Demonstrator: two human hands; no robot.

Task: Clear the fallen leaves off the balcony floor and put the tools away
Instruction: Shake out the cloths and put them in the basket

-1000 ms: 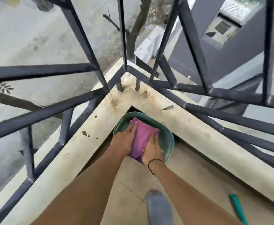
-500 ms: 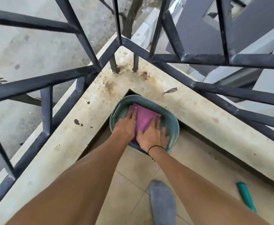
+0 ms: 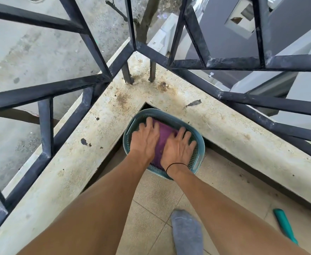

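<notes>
Both hands flat, fingers spread, pressing a purple cloth (image 3: 164, 138) down into the teal basket (image 3: 199, 142): left hand (image 3: 145, 138) at the cloth's left side, right hand (image 3: 177, 148) at its right, hands apart. Basket sits on the floor (image 3: 151, 196) in the balcony corner under the ledge (image 3: 88, 153). Looks like the putting-away step. Next: likely lift hands out, fetch the green handle (image 3: 285, 228) at the floor's right edge.

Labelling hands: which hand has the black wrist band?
The right hand; the left hand has a bare wrist. Both press the purple cloth.
</notes>
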